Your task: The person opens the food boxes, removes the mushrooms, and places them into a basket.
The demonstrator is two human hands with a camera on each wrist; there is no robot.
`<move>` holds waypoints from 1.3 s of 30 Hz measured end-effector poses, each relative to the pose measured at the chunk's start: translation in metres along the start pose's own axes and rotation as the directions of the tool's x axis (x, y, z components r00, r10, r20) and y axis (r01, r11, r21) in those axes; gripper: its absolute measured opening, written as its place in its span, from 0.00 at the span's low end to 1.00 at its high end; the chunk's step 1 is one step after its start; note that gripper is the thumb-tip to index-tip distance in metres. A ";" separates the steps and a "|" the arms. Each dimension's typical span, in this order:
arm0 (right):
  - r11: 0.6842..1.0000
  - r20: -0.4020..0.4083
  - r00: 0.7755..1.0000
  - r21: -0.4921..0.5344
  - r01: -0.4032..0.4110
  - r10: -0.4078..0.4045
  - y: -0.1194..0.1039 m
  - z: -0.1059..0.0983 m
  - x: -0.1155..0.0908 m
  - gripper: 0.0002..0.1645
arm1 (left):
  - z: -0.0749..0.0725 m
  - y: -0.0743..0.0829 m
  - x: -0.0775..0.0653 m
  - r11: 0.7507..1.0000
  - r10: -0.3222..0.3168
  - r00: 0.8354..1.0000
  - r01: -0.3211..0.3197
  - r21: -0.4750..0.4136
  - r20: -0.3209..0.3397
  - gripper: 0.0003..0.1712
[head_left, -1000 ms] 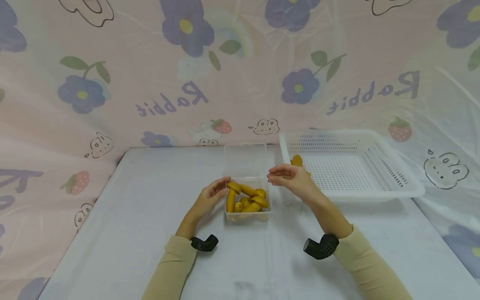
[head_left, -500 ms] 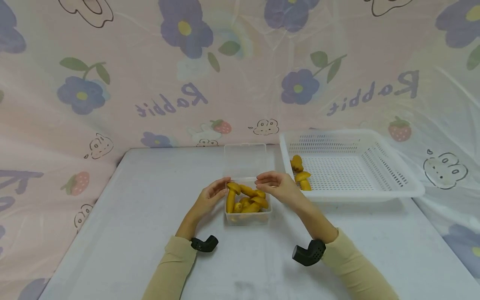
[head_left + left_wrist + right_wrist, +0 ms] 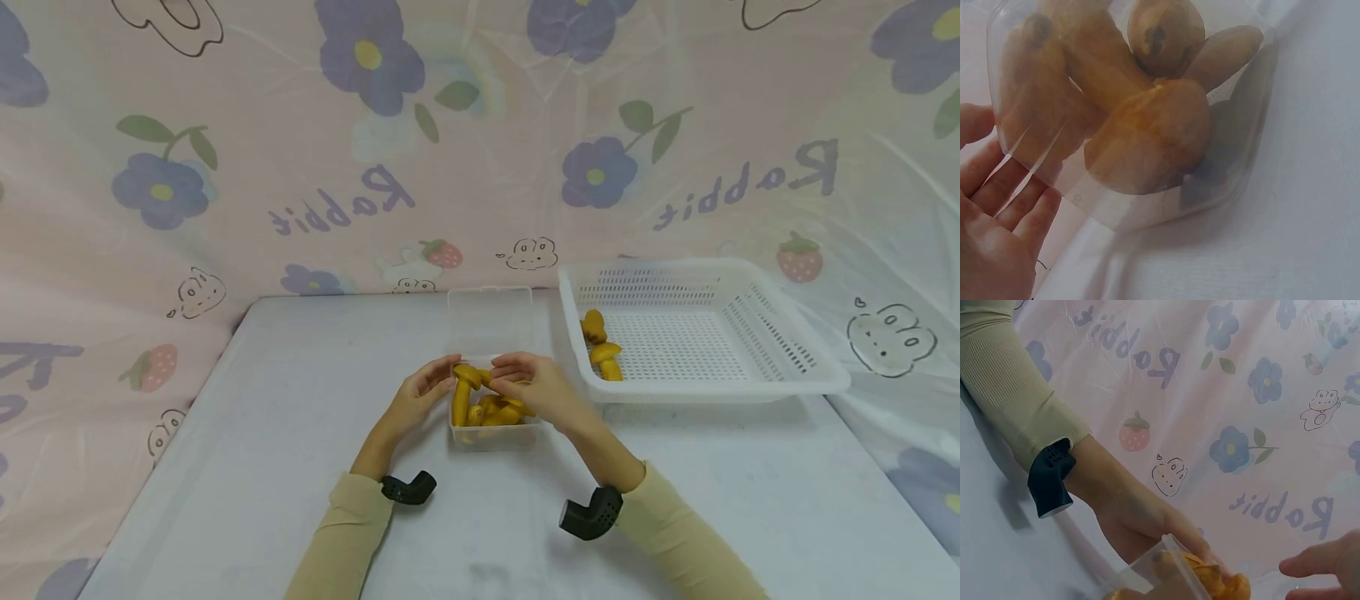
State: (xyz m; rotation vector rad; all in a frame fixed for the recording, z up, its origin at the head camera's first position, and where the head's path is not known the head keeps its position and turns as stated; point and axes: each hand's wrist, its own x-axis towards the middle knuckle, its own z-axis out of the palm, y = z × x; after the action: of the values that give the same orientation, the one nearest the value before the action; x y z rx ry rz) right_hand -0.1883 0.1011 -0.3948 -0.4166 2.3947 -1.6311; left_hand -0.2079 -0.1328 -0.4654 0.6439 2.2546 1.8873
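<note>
The right hand (image 3: 538, 388), grip parted and seemingly empty, hangs over mushrooms (image 3: 500, 416) in the box (image 3: 495, 440), opposite the relaxed left hand (image 3: 417, 393).

Open table (image 3: 450, 525) lies before the clear container (image 3: 495, 439), while the white basket (image 3: 720, 389) blocks its far right.

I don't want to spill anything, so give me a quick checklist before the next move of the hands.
1. Left hand at the box's left side: ok.
2. Right hand over the box: ok.
3. Lid off the opening: ok, behind the box.
4. Box mushrooms all below the rim: cannot tell.
5. Basket emptied: not ok, two mushrooms inside.
</note>
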 end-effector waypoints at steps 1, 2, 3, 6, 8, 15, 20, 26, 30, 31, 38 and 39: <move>1.000 -0.001 1.000 0.000 -0.002 0.002 0.000 0.002 0.001 0.22 | 0.000 0.001 0.000 1.000 -0.005 1.000 0.005 0.000 0.000 0.26; 1.000 -0.004 1.000 0.004 -0.007 0.007 0.001 0.004 0.003 0.23 | 0.000 0.001 -0.001 1.000 -0.007 1.000 0.007 0.000 0.000 0.26; 1.000 -0.008 1.000 0.002 -0.006 0.006 0.002 0.007 0.004 0.23 | 0.000 0.002 -0.001 1.000 -0.010 1.000 0.010 0.000 0.000 0.27; 1.000 -0.032 1.000 0.002 -0.001 0.002 0.004 0.013 0.007 0.24 | 0.000 0.003 -0.001 1.000 -0.020 1.000 0.020 -0.011 0.004 0.27; 1.000 -0.043 0.999 -0.001 0.003 -0.003 0.004 0.016 0.008 0.25 | -0.001 0.003 -0.001 1.000 -0.021 1.000 0.021 -0.011 0.005 0.27; 1.000 -0.063 0.998 -0.027 0.015 -0.016 0.004 0.023 0.013 0.27 | -0.001 0.001 -0.002 1.000 -0.017 1.000 0.017 -0.007 -0.006 0.27; 0.998 -0.075 0.996 -0.058 0.037 -0.041 0.004 0.027 0.015 0.26 | 0.000 0.002 -0.001 1.000 -0.011 1.000 0.011 -0.014 0.000 0.27; 0.992 -0.110 0.990 -0.095 0.078 -0.088 0.005 0.033 0.019 0.22 | 0.000 0.002 -0.001 1.000 -0.008 1.000 0.008 -0.015 0.000 0.27; 0.992 -0.130 0.988 -0.101 0.069 -0.081 0.004 0.037 0.022 0.21 | -0.001 0.002 -0.001 1.000 -0.009 1.000 0.009 -0.022 0.005 0.27; 0.992 -0.138 0.987 -0.106 0.067 -0.081 0.004 0.038 0.022 0.21 | -0.001 0.002 -0.001 1.000 -0.009 1.000 0.009 -0.024 0.007 0.27; 0.991 -0.173 0.982 -0.121 0.058 -0.078 0.006 0.042 0.023 0.20 | 0.000 0.003 -0.001 0.999 -0.024 1.000 0.024 -0.037 0.011 0.27; 0.991 -0.173 0.982 -0.122 0.060 -0.081 0.006 0.042 0.023 0.20 | 0.000 0.003 -0.001 0.999 -0.024 1.000 0.025 -0.036 0.010 0.27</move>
State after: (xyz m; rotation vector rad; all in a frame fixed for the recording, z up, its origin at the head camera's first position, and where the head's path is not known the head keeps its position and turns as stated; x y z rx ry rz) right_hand -0.1968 0.0589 -0.4156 -0.3955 2.6443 -1.6268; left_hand -0.2060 -0.1331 -0.4628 0.6166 2.2071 1.9042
